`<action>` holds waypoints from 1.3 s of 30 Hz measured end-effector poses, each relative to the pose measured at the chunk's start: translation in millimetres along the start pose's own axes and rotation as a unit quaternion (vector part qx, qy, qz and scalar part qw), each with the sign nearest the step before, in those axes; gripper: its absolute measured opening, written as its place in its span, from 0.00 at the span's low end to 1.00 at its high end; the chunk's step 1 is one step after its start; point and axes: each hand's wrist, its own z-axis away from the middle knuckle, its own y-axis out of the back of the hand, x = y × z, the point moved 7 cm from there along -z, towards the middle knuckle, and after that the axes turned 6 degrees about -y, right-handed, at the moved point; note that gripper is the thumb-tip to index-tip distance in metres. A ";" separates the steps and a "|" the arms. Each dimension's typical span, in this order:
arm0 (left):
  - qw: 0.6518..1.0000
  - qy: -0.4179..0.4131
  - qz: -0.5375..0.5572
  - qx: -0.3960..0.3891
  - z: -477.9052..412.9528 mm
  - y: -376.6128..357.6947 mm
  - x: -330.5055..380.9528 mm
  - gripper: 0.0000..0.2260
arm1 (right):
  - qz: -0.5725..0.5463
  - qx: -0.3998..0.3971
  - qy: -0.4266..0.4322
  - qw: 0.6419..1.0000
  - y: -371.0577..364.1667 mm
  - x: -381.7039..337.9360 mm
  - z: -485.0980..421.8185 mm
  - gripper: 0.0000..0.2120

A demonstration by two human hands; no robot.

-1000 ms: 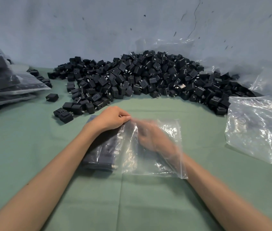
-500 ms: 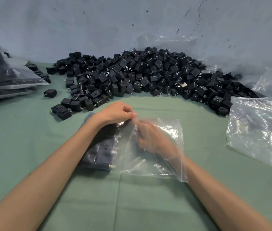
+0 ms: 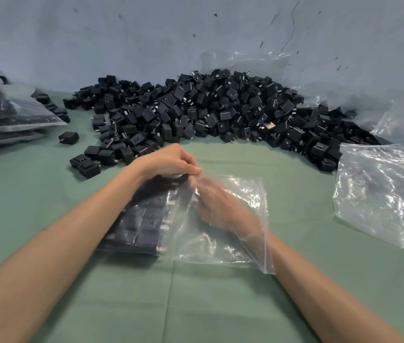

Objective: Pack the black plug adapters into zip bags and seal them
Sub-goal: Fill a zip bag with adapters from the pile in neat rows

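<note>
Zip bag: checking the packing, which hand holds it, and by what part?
The left hand pinches the zip bag at its far edge. The right hand is inside it; its grip cannot be told.

The green cloth tabletop (image 3: 220,305) lies bare at six o'clock and in a narrow band at one o'clock, between the half-filled clear zip bag (image 3: 203,248) and a wide heap of loose black plug adapters (image 3: 208,112) barring twelve. Stacked filled clear bags (image 3: 10,112) block nine o'clock; crumpled empty clear plastic bags (image 3: 381,194) crowd three.
</note>
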 end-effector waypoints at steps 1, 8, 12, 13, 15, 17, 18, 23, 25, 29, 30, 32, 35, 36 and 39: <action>1.000 -0.008 0.001 0.025 3.7 5.6 -2.5 0.08 | -0.007 0.012 -0.009 1.000 1.9 1.4 -1.3 0.17; 0.990 0.021 -0.089 0.112 41.7 34.8 -45.9 0.04 | -0.039 0.028 0.032 0.998 7.8 -8.8 0.1 0.13; 0.990 0.019 -0.073 0.118 46.1 32.8 -50.0 0.05 | -0.071 0.064 0.005 0.995 15.7 -12.4 -1.9 0.12; 0.991 0.021 -0.067 0.117 45.9 32.9 -50.1 0.05 | -0.058 0.059 0.008 0.996 15.5 -16.4 -1.8 0.13; 0.992 0.024 -0.053 0.115 45.0 32.9 -51.1 0.05 | 0.005 0.030 0.021 0.999 9.6 -19.1 2.9 0.12; 0.992 0.023 -0.043 0.113 44.1 32.3 -52.3 0.05 | -0.004 0.015 0.001 1.000 3.1 -11.8 5.1 0.11; 0.992 0.022 -0.042 0.113 43.8 32.1 -52.5 0.05 | 0.005 0.018 0.001 1.000 1.0 -10.4 5.3 0.14; 0.993 0.012 -0.034 0.113 42.9 31.4 -53.5 0.03 | 0.002 -0.038 0.004 0.999 -7.4 1.4 -3.9 0.12; 0.993 0.004 -0.023 0.113 43.2 31.3 -54.0 0.03 | -0.042 -0.023 -0.020 0.999 -4.0 6.7 -6.4 0.13; 0.994 -0.007 -0.010 0.109 43.5 30.8 -52.9 0.04 | -0.065 0.043 -0.037 0.996 -1.3 10.5 -4.8 0.12; 0.994 -0.007 -0.014 0.108 43.7 30.6 -52.5 0.03 | -0.064 0.035 -0.026 0.997 -2.7 9.9 -4.6 0.13; 0.994 -0.010 -0.032 0.101 44.7 29.5 -50.4 0.03 | -0.060 -0.001 -0.016 0.998 -6.4 9.8 -4.4 0.18; 0.995 -0.014 -0.045 0.093 45.2 27.4 -46.0 0.04 | -0.008 -0.058 0.008 0.998 -13.6 5.2 -5.3 0.29; 0.994 -0.011 -0.048 0.098 45.1 27.5 -45.0 0.05 | 0.003 -0.068 0.022 0.997 -14.9 2.6 -6.0 0.30; 0.991 -0.006 -0.075 0.110 46.2 27.8 -42.3 0.09 | -0.032 -0.037 0.029 0.998 -10.8 1.2 -7.4 0.25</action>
